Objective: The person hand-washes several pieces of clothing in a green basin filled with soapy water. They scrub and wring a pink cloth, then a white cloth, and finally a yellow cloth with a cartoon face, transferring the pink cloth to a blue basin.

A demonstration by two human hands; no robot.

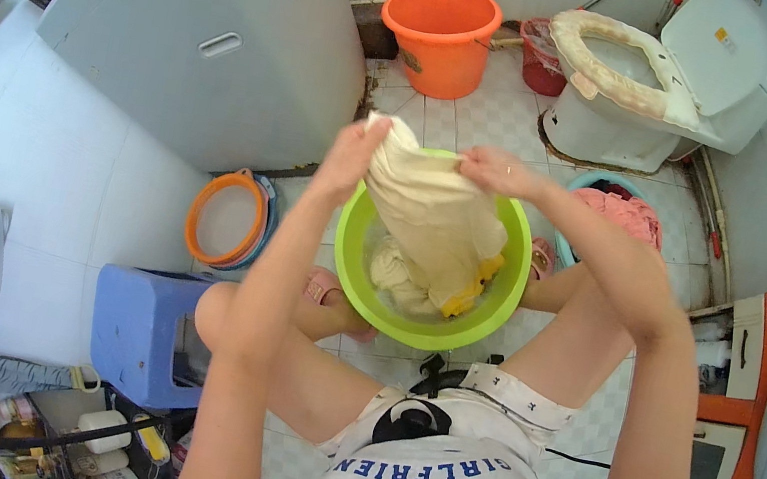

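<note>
A cream-coloured garment (430, 202) is stretched between my two hands, its upper edge raised above a lime-green basin (347, 274). My left hand (354, 155) is closed on its left corner. On the other side, my right hand (501, 171), with a ring on one finger, pinches the upper right edge. The cloth hangs down in folds, and its lower part lies bunched in the basin. Beside it in the basin shows a bright yellow piece of cloth (467, 299); I cannot tell whether it belongs to the same garment. The garment's exact kind is not clear.
A light-blue basin with pink clothes (621, 216) stands right, near the toilet (615, 126). Behind are an orange bucket (439, 56) and a red bin (541, 58). At left are a grey appliance (223, 45), stacked basins (224, 220) and a blue stool (135, 330).
</note>
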